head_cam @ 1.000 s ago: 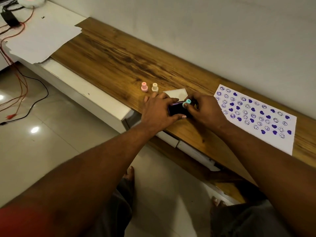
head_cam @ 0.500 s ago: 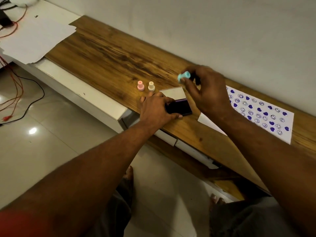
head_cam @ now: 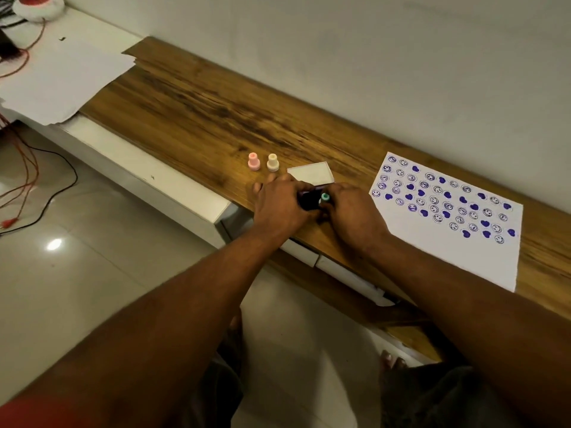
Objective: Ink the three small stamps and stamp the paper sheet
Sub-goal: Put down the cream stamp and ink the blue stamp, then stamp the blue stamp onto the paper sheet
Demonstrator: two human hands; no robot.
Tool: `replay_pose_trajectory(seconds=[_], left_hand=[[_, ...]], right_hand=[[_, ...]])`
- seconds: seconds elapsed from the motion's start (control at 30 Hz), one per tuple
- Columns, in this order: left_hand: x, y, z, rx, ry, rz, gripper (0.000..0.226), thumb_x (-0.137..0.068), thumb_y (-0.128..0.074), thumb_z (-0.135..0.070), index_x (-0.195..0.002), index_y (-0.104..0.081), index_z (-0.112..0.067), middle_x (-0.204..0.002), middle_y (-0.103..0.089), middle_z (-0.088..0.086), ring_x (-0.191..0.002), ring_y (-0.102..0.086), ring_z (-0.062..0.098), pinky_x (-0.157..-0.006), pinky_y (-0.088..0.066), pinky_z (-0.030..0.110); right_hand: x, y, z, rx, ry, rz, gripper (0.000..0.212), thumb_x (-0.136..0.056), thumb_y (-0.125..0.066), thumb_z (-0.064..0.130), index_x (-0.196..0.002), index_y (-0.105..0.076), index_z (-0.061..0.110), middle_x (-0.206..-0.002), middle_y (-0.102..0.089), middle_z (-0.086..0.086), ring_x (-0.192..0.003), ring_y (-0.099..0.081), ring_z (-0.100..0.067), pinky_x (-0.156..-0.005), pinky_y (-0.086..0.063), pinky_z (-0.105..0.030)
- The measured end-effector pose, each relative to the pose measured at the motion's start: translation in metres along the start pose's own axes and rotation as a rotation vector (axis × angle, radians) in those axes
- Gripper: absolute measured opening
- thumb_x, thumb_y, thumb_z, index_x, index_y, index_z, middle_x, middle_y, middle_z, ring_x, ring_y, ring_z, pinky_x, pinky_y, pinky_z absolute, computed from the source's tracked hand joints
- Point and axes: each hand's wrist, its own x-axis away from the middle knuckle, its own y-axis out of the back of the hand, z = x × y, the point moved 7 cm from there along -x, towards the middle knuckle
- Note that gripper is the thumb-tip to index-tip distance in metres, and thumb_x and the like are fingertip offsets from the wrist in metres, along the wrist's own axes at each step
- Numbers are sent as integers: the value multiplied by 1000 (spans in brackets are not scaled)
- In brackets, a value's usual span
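1. Right hand pinched the teal stamp down on the dark ink pad, looked like contact.
2. Left hand gripped the pad's edge.
3. Paper sheet lay right on the tabletop; pink stamp and cream stamp stood left.

Running along a plain pale wall: long wood-grain shelf | sitting beneath its front edge: white cabinet | gleaming below: glossy tiled floor, catching a bright light reflection | trailing at far left: red and black cables | lying at upper left: loose white sheets
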Motion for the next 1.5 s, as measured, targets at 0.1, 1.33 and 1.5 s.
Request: replay_pose_trajectory(seconds=[0.1,1.33,1.5], left_hand=[[2,0,1,-1,11,5,65,-73,-75,-77,-128,-72,-43,-117,-65,-4,-119,-50,23,-96,-33,47],[63,-129,-251,-217,-636,207,80,-96,-31,-80,-160,-39,-33,-134,-65,1,-122,-55,24,-102,-43,45],[59,-144,-234,-124,-600,191,73,-99,-33,-76,-156,-44,-32,-130,-63,-1,-117,-55,21,-100,-44,45]], right_hand=[[-1,1,-3,-25,8,-20,42,-103,-62,19,-145,-60,18,-141,-65,-10,-125,-63,-28,-108,-50,-38],[150,103,-271,-94,-243,-364,27,-99,-67,30,-119,-76,14,-106,-79,-5,-81,-60,-11,-70,-40,-26],[143,104,-270,-89,-209,-349,29,-101,-66,28,-124,-73,14,-110,-77,-5,-83,-58,-10,-64,-36,-17]])
